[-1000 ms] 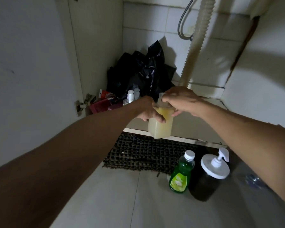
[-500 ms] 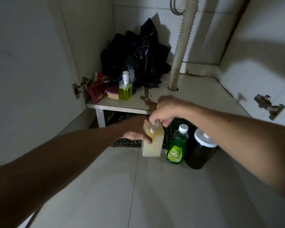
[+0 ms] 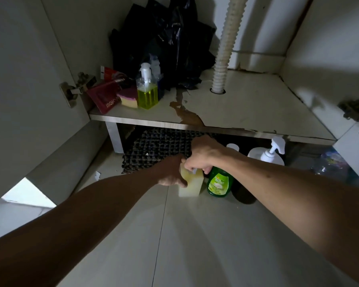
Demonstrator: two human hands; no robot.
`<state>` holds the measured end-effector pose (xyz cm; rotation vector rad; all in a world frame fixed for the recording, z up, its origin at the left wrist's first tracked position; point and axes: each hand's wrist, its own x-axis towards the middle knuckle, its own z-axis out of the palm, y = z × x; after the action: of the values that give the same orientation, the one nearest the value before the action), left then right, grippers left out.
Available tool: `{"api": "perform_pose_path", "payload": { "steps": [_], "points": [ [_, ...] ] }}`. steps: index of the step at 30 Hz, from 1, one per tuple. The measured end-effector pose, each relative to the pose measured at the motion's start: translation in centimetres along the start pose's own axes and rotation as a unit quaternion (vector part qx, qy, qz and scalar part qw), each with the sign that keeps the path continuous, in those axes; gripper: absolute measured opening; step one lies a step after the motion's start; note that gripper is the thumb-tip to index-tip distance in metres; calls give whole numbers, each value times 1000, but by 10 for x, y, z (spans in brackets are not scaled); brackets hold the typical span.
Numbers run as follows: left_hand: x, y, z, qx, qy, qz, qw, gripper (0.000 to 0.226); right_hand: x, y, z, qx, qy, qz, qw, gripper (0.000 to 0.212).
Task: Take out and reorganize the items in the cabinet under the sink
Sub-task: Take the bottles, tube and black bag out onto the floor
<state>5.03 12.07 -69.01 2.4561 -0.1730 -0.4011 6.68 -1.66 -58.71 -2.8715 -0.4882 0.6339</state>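
Both hands grasp a pale yellow bottle [image 3: 190, 184]: the left hand [image 3: 171, 172] wraps its side with the thumb across the front face, and the right hand [image 3: 203, 155] curls its fingers over the cap at the top. The bottle stands upright on the tiled floor [image 3: 195, 235] in front of the cabinet, its base apparently touching the tile.

It is a squarish, translucent plastic container with cloudy yellowish liquid inside. Just beside it on the person's right stands a green dish soap bottle [image 3: 219, 184], rounded, glossy, with a printed label, and next to that a dark jar with a white pump lid [image 3: 268, 155]. A crumpled clear plastic item [image 3: 330, 162] lies further right. Behind them a dark woven mat [image 3: 160, 150] with a knobbly grid texture reaches under the shelf.

By my reading, the taking-out is only partly done: three containers are out on the floor, while the cabinet shelf [image 3: 247, 112], a flat laminate board with a peeling, stained front edge, keeps a square clear pump bottle of yellow-green liquid [image 3: 147, 94], a pink and yellow sponge [image 3: 129, 98], a maroon box [image 3: 104, 98] and a crinkled black plastic bag [image 3: 168, 42] at the back left. A ribbed white drain hose [image 3: 226, 44] drops through a hole in the board. Reorganizing has not visibly begun.
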Motion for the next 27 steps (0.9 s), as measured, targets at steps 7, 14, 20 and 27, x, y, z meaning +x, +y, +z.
{"api": "perform_pose_path", "payload": {
  "steps": [7,14,20,27],
  "points": [
    [5,1,0,-2,-11,-7,1000,104,6,10,0,14,10,9,1000,21],
    [-25,8,-68,6,22,-30,999,63,-2,-4,-41,67,8,19,998,33],
    [-46,9,-143,-9,278,-39,960,21,18,-27,-114,122,98,-13,988,26],
    [-24,10,-201,-71,412,-81,905,72,88,-61,-163,226,154,-77,959,46]
  ]
}}
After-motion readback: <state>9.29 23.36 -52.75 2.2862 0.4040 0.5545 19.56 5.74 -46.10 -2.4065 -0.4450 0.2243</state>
